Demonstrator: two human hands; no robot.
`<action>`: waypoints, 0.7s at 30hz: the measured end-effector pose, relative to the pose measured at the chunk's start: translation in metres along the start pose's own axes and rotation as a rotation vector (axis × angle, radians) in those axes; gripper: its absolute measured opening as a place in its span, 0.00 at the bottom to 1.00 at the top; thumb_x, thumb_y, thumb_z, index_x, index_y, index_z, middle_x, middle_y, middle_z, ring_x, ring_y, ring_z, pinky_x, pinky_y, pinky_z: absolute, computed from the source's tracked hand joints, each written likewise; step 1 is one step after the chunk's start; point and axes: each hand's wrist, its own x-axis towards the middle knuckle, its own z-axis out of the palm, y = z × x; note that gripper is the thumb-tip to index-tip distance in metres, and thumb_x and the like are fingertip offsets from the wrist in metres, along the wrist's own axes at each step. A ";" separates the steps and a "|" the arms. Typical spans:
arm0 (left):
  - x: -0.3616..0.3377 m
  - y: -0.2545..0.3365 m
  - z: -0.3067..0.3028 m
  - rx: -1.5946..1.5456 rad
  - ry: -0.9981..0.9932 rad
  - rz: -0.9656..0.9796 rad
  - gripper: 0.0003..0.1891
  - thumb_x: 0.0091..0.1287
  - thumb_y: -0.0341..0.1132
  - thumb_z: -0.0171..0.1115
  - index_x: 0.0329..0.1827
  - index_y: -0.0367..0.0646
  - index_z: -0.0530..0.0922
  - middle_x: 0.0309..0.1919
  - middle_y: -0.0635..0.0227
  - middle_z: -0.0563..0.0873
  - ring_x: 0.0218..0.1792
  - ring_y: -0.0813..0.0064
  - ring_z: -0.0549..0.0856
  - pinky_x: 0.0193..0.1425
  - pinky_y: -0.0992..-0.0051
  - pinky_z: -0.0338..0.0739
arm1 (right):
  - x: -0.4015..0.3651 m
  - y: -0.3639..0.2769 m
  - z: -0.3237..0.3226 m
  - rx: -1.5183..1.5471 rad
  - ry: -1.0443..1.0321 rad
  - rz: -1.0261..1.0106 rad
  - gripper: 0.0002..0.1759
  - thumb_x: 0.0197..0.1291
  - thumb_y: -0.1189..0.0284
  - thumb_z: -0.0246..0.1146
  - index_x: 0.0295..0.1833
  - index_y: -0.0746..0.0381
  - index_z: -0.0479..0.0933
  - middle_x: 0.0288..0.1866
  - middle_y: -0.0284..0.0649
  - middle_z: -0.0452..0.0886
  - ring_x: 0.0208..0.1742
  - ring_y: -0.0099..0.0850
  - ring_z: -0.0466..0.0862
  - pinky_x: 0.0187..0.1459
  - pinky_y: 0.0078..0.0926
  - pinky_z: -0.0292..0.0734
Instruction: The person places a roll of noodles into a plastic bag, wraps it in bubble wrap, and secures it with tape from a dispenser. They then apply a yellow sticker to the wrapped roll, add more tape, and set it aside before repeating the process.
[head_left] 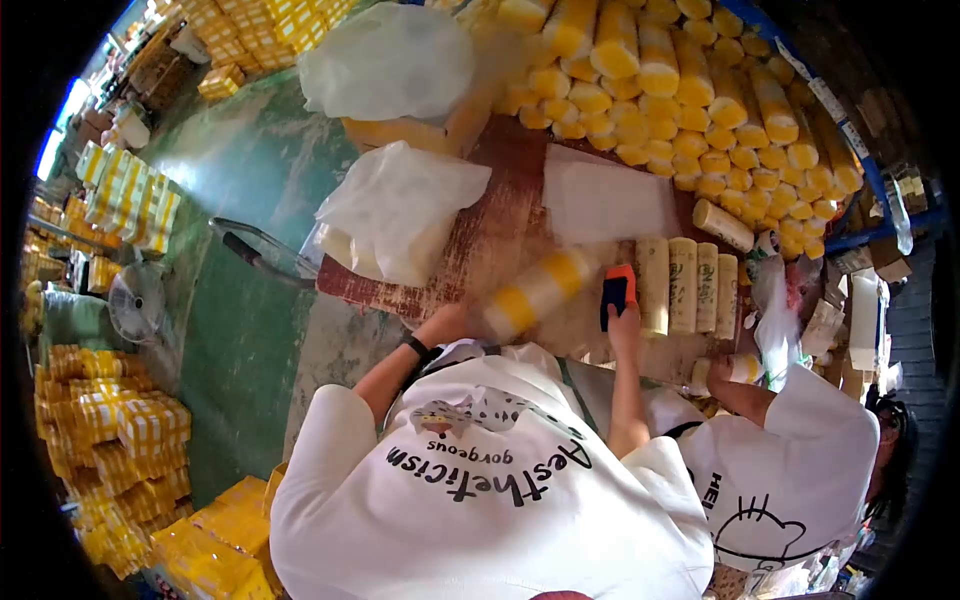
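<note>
In front of me on the worn red-brown table lies a cylindrical roll with yellow and white bands [541, 290], smeared by motion. My left hand [445, 324] is beside its near left end; the fingers are blurred and partly hidden. My right hand [625, 322] is closed around an orange and black hand-held tool [617, 290], held upright just right of the banded roll. Beyond that tool stand several cream rolls [680, 285] side by side, some with green print.
A co-worker's hand [719, 373] rests on another roll at the right. White plastic sheets [405, 210] cover a stack at the left, and flat translucent sheets [607, 198] lie ahead. Yellow-ended rolls [690, 110] are piled at the back. A metal handle [255, 250] juts out left.
</note>
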 end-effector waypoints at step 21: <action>0.034 -0.114 0.076 -0.509 0.429 0.025 0.16 0.62 0.27 0.55 0.53 0.36 0.78 0.41 0.61 0.85 0.38 0.67 0.83 0.43 0.70 0.78 | -0.041 -0.138 0.163 -0.443 -0.406 -1.462 0.13 0.46 0.70 0.62 0.39 0.62 0.78 0.43 0.45 0.79 0.43 0.44 0.78 0.44 0.41 0.74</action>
